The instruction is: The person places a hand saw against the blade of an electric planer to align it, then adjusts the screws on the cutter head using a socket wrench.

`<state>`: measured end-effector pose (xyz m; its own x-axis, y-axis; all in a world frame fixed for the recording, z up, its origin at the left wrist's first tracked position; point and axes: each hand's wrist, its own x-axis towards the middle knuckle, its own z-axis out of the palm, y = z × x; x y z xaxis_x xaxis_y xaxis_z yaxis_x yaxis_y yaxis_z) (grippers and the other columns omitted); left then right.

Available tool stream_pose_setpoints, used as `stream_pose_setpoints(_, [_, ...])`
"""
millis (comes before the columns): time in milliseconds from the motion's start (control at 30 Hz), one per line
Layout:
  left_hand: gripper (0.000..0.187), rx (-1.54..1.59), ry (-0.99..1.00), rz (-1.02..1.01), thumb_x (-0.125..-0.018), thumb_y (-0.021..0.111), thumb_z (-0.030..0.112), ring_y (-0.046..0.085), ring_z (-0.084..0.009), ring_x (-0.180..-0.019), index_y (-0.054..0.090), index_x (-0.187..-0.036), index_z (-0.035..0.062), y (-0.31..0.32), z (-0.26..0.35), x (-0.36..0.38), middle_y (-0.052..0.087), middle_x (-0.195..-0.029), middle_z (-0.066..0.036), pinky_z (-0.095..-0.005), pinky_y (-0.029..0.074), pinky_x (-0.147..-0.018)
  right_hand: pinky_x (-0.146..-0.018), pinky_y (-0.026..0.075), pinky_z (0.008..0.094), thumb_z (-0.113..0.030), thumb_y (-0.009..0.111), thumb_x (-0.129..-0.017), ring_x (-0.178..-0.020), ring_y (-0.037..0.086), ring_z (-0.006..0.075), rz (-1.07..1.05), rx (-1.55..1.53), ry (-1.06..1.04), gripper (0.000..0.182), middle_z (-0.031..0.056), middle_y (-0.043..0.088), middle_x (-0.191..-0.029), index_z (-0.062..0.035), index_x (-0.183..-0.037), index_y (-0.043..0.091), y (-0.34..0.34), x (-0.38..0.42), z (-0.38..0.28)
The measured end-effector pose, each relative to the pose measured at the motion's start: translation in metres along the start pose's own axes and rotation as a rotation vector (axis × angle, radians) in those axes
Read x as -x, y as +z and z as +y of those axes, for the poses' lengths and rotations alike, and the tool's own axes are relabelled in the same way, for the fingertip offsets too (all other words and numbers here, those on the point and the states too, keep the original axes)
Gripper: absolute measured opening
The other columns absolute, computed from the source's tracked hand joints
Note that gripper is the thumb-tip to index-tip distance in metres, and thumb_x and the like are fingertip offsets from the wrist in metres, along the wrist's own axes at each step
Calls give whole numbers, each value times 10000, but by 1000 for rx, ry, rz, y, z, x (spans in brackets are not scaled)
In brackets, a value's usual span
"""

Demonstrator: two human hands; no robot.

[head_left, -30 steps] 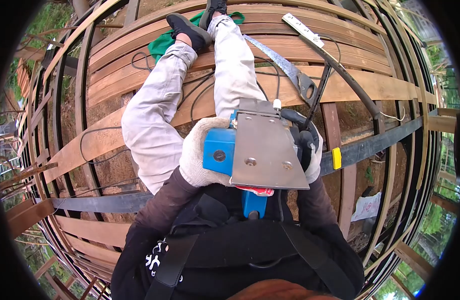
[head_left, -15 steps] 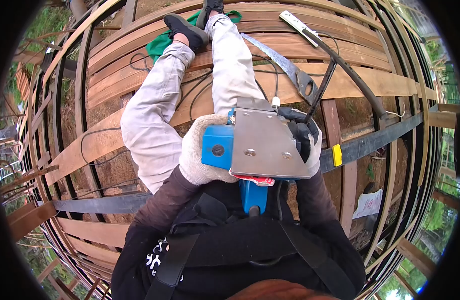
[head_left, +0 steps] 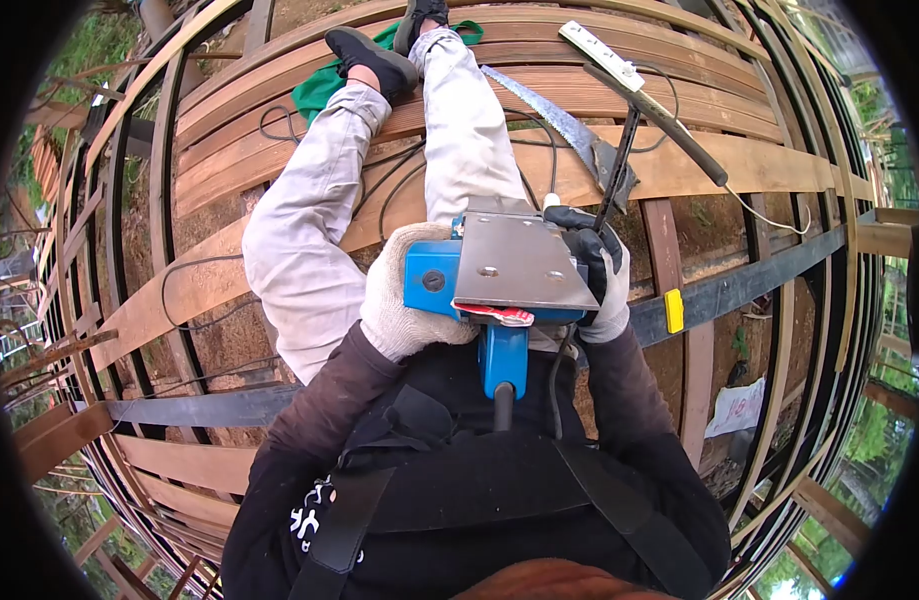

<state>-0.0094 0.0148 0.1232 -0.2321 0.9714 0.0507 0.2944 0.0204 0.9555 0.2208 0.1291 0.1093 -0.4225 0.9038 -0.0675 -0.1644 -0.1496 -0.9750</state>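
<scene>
A blue electric planer (head_left: 524, 262) rests upside down at my lap, its flat metal sole facing up. My left hand (head_left: 397, 300), in a white knit glove, is wrapped round its left side. My right hand (head_left: 601, 270), in a black-and-white glove, is closed on a black T-handled wrench (head_left: 617, 168) at the planer's right edge. The wrench's shaft leans up and away, with its crossbar on top. Its lower tip is hidden by my fingers. A red-and-white scrap (head_left: 494, 315) sits at the sole's near edge.
A handsaw (head_left: 549, 110) lies on the wooden slats (head_left: 579, 55) beyond my legs. Near it is a white power strip (head_left: 599, 52) with cords. A yellow object (head_left: 673, 311) sits on a dark beam (head_left: 759, 290) to the right. Gaps between the boards show the ground.
The wrench's crossbar has turned and moved up and left, its shaft now more upright. The planer has shifted slightly left, and my right hand has moved a little left.
</scene>
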Motion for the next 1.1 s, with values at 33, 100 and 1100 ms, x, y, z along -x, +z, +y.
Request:
stream_pose_setpoints(33, [933, 0, -4, 0, -433, 941, 242, 657, -201, -967, 505, -1234, 40, 1, -1, 1, 643, -1077, -83, -347, 533, -895, -995, 466, 338, -387, 591, -943, -1112, 631, 233, 0, 0, 4, 569, 195, 663, -1196, 108, -1225, 589, 1, 0, 2])
stream_pose_setpoints(100, [933, 33, -73, 7, -436, 941, 241, 654, -199, -974, 500, -1235, 44, 5, -5, -1, 638, -1082, -80, -344, 532, -897, -990, 468, 332, -344, 568, -955, -1101, 635, 224, 2, 26, -20, 514, 187, 672, -1183, 100, -1212, 606, 0, -3, 7])
stream_pose_setpoints(1100, [949, 25, -83, -20, -433, 935, 144, 642, -193, -1021, 492, -1264, 29, 7, -24, -7, 633, -1125, -93, -349, 521, -933, -1019, 449, 318, -209, 536, -928, -1131, 631, 217, -7, 10, 55, 438, 174, 673, -1204, 97, -1236, 597, -10, -15, 27])
